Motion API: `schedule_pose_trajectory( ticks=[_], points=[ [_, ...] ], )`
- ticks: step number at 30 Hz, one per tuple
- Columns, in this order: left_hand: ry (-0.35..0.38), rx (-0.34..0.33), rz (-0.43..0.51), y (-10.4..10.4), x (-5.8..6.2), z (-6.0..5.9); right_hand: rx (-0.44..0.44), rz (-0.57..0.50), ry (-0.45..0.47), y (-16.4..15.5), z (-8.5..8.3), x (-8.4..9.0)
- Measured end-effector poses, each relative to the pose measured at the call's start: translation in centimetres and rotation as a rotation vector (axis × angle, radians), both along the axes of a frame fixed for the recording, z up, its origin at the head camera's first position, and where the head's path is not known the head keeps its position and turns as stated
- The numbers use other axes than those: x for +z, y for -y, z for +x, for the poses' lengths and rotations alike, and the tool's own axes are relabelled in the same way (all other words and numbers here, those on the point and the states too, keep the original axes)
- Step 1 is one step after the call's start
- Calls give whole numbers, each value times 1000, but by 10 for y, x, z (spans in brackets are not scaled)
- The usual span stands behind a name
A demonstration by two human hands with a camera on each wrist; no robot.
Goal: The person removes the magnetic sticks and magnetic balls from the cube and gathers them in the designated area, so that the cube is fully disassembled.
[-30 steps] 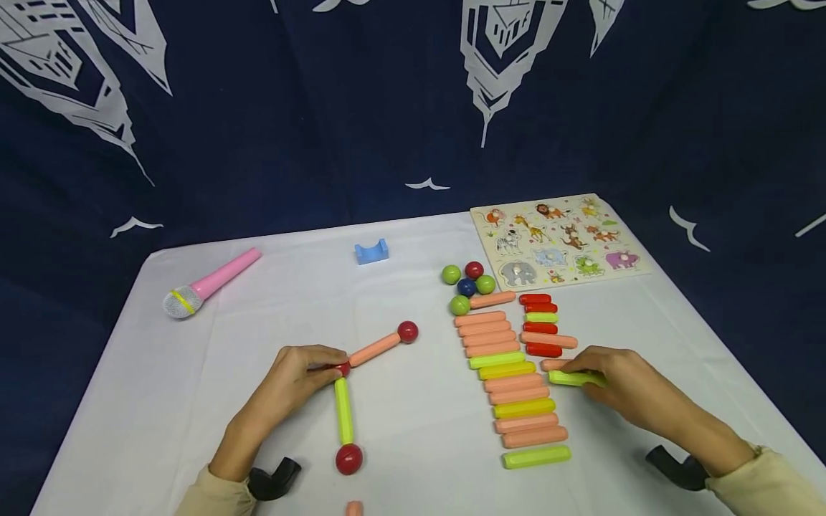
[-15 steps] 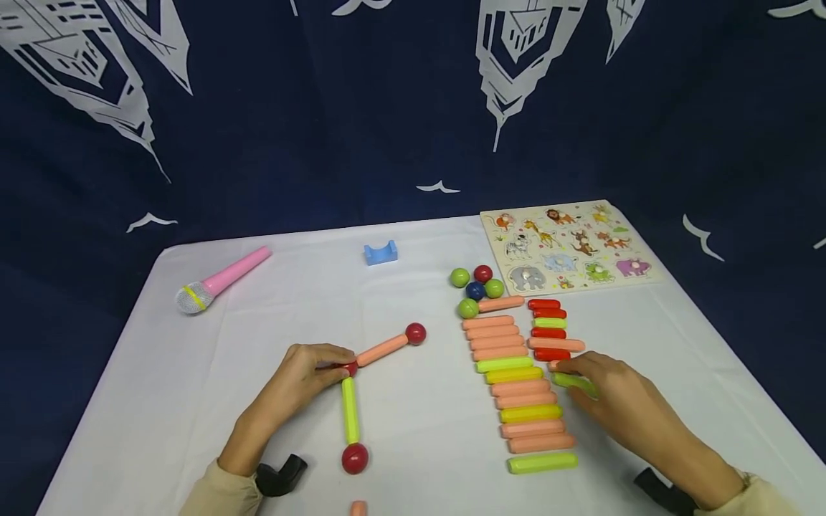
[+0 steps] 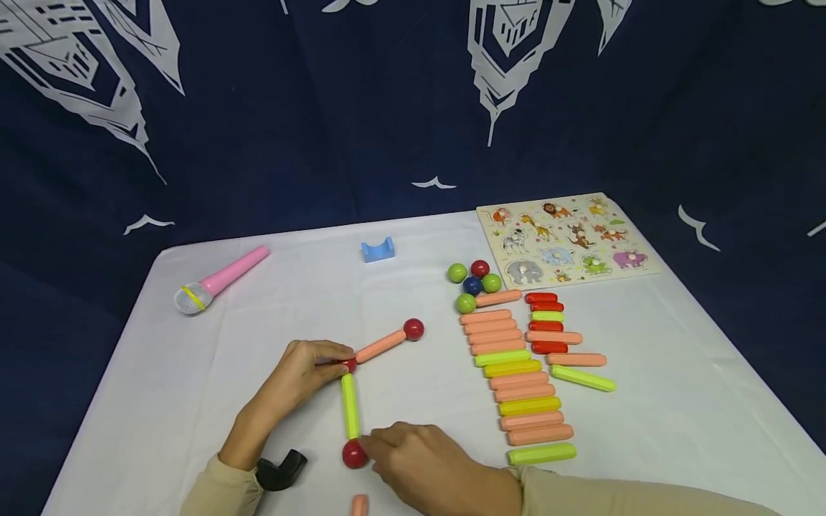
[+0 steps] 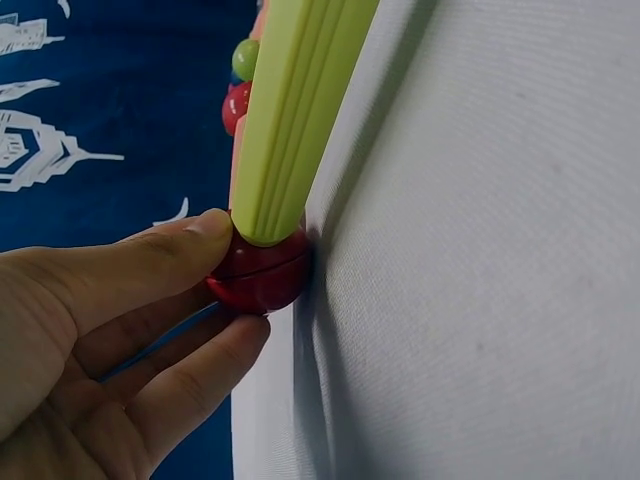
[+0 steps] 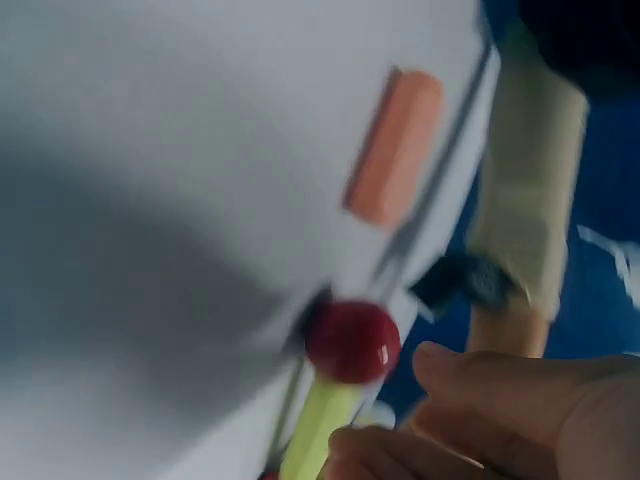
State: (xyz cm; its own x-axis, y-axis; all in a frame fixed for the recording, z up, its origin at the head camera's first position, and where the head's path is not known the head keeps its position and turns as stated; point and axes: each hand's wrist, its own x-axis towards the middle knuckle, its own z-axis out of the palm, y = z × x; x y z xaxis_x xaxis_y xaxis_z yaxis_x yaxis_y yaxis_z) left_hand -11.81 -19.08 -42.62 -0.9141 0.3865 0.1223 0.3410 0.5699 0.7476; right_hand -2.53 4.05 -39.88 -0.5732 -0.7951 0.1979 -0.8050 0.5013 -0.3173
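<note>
My left hand (image 3: 290, 390) pinches a red ball (image 4: 262, 285) between thumb and fingers, low over the white cloth. A yellow-green stick (image 3: 349, 407) runs from that ball toward me to another red ball (image 3: 353, 455). From the pinched ball a salmon-coloured stick (image 3: 381, 347) slants right to a third red ball (image 3: 414, 329). My right hand (image 3: 435, 466) is beside the near red ball, fingertips right at its edge. In the right wrist view its thumb and fingers (image 5: 370, 455) stand apart with nothing held between them.
Rows of salmon, yellow, green and red sticks (image 3: 525, 393) lie at the right, with green, red and blue balls (image 3: 472, 285) behind. An animal puzzle board (image 3: 561, 240), a blue cradle-shaped piece (image 3: 378, 250) and a pink toy microphone (image 3: 222, 279) lie farther back. Another salmon stick (image 3: 359, 506) lies near me.
My right hand has let go of a green stick beside the right row and swung left to the near red ball. My left hand keeps its pinch on the corner ball.
</note>
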Motion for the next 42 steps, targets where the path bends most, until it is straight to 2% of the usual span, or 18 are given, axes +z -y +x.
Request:
schedule_pose_trajectory(
  ticks=[4,7,11,14,20,23,26,30,33,36,42],
  points=[
    [-25,-6,-10,3,1,1,64,127,-184,22,2,-9],
    [-26,-9,-13,4,1,2,40,190,-299,32,4,-13],
    [-26,2,-11,5,1,4,17,218,-353,39,3,-16],
    [-29,1,-10,5,0,5,2,231,-312,34,1,-15],
    [-20,26,-28,3,2,13,-81,225,-139,-5,-11,-12],
    [-24,34,-45,0,4,22,-135,195,-73,-27,-23,-13],
    [-35,46,-67,-6,5,36,-166,163,-25,-43,-37,-13],
    [-25,91,-82,-18,5,55,-160,127,12,-52,-49,-13],
    [-14,137,-98,-25,6,64,-168,118,21,-52,-52,-14],
    [-17,166,-113,-29,6,67,-197,110,29,-50,-53,-15],
    [-22,175,-122,-30,6,68,-221,90,32,-53,-54,-16]
  ],
)
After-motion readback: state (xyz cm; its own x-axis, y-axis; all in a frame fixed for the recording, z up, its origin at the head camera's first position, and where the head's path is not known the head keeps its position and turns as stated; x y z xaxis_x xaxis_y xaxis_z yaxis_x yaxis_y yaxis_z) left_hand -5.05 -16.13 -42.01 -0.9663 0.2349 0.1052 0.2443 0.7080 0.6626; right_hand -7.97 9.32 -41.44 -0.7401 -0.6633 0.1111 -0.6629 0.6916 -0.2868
